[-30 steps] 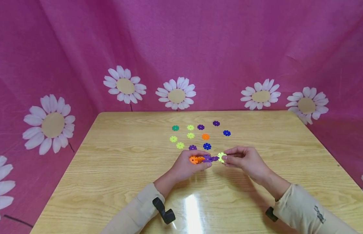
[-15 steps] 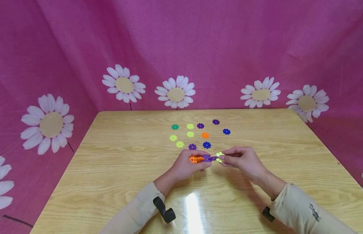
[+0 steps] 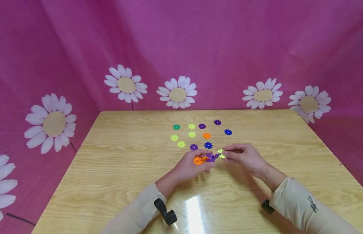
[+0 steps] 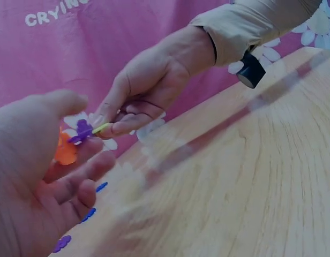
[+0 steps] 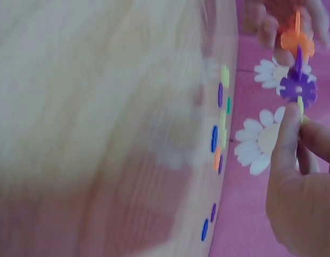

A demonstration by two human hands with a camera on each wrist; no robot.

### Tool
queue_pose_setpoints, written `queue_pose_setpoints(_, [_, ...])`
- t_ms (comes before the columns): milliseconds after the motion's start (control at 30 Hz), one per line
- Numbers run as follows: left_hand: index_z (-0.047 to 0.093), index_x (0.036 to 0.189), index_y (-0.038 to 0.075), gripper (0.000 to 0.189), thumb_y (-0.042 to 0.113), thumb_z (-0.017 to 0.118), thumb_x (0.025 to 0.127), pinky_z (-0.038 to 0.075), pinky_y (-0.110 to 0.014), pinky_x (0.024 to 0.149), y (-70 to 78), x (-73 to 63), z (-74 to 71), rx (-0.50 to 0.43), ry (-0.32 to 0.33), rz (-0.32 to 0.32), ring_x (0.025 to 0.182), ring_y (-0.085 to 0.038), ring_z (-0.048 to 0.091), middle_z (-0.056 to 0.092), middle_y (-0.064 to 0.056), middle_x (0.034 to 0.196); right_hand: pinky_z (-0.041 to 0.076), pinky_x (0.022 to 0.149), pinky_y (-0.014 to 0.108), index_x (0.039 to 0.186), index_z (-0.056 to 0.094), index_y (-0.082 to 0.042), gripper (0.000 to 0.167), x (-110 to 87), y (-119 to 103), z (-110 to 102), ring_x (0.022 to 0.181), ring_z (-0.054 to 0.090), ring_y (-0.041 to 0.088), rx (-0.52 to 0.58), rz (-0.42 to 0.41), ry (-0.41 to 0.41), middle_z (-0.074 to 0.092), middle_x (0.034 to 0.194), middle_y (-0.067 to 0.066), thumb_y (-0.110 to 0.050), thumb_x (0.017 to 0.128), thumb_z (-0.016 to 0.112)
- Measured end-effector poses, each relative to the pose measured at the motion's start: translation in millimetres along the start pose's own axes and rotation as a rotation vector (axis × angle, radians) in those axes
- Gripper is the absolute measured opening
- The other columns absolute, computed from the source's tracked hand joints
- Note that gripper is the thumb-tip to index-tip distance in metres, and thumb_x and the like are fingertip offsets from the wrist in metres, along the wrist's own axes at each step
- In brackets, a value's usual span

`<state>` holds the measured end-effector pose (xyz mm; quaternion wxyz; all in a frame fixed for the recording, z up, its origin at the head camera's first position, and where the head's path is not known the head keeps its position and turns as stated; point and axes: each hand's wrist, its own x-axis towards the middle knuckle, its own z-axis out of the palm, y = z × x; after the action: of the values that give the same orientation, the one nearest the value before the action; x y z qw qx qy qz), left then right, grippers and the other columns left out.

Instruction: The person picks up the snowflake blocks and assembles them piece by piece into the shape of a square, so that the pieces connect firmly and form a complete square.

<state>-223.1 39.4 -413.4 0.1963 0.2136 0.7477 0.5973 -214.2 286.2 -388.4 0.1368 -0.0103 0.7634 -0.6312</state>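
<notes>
My left hand [image 3: 187,167] holds a short chain of interlocking snowflake discs above the table, orange discs [image 3: 197,161] on the left and purple discs [image 3: 211,158] on the right. Between thumb and fingers, my right hand [image 3: 249,161] pinches a yellow-green snowflake disc [image 3: 220,153] at the chain's right end. In the right wrist view this yellow-green disc [image 5: 300,100] stands edge-on against the rim of the end purple disc [image 5: 298,88]; how deep their slots engage cannot be told. The left fingers partly cover the orange discs.
Several loose snowflake discs lie flat beyond the hands: a green disc [image 3: 176,127], yellow-green discs [image 3: 191,134], purple discs [image 3: 194,147], blue discs [image 3: 208,145] and an orange disc [image 3: 206,136]. The wooden table [image 3: 125,156] meets a pink flowered cloth [image 3: 216,58] at the back.
The right hand has brought the yellow-green disc leftward against the purple end of the chain. That end now tilts up slightly. The left hand keeps its hold, and the loose discs lie as before.
</notes>
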Motion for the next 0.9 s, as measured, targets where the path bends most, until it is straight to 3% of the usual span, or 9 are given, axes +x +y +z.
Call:
queue_pose_setpoints(100, [0.058,0.138,0.019,0.043,0.036,0.062,0.099,0.049,-0.027,0.075,0.5,0.0,-1.9,-0.022,-0.042,-0.011,0.096,-0.029,0.073,0.074,-0.009,0.111,0.058,0.089,0.030,0.128,0.058,0.013,0.038,1.9,-0.6,-4.6,0.093,0.072,0.009,0.024,0.002,-0.027,0.071,0.103,-0.001,-0.006,0.096,0.065])
queue_pose_setpoints(233, [0.057,0.138,0.022,0.042,0.041,0.054,0.102,0.052,-0.031,0.081,1.9,1.5,-4.5,-0.049,-0.032,-0.043,0.098,-0.024,0.069,0.070,-0.006,0.122,0.058,0.091,0.035,0.127,0.060,0.011,0.038,4.0,-6.6,-4.8,0.093,0.071,0.011,-0.019,-0.004,-0.085,0.071,0.109,0.005,-0.008,0.095,0.067])
queue_pose_setpoints(367, [0.045,0.147,0.029,0.047,0.041,0.054,0.102,0.055,-0.034,0.077,2.3,1.0,-0.9,-0.130,-0.111,-0.055,0.082,-0.020,0.068,0.069,-0.012,0.119,0.058,0.090,0.039,0.126,0.062,0.010,0.039,5.4,-14.1,1.2,0.094,0.071,0.016,-0.114,-0.039,-0.159,0.065,0.118,0.016,-0.010,0.093,0.069])
queue_pose_setpoints(500, [0.032,0.153,0.029,0.057,0.034,0.058,0.102,0.058,-0.032,0.071,1.0,-2.0,6.2,-0.224,-0.181,-0.024,0.069,-0.020,0.065,0.066,-0.021,0.107,0.059,0.086,0.038,0.126,0.057,0.011,0.042,6.0,-19.1,11.1,0.092,0.070,0.019,-0.142,-0.058,-0.179,0.061,0.112,0.018,-0.010,0.092,0.071])
queue_pose_setpoints(667, [0.038,0.149,0.030,0.056,0.028,0.063,0.099,0.054,-0.024,0.058,-0.8,-4.4,11.5,-0.248,-0.155,-0.013,0.065,-0.015,0.057,0.064,-0.023,0.103,0.061,0.082,0.035,0.121,0.052,0.010,0.041,3.5,-20.7,20.8,0.089,0.069,0.019,-0.131,-0.077,-0.163,0.060,0.105,0.015,-0.007,0.090,0.072])
queue_pose_setpoints(900, [0.050,0.140,0.026,0.042,0.020,0.062,0.100,0.054,-0.023,0.056,-0.5,-6.2,13.2,-0.283,-0.152,0.018,0.065,-0.013,0.057,0.060,-0.037,0.112,0.061,0.079,0.035,0.112,0.048,0.011,0.037,-1.4,-21.0,26.5,0.083,0.069,0.020,-0.112,-0.128,-0.113,0.057,0.098,0.012,-0.006,0.090,0.073])
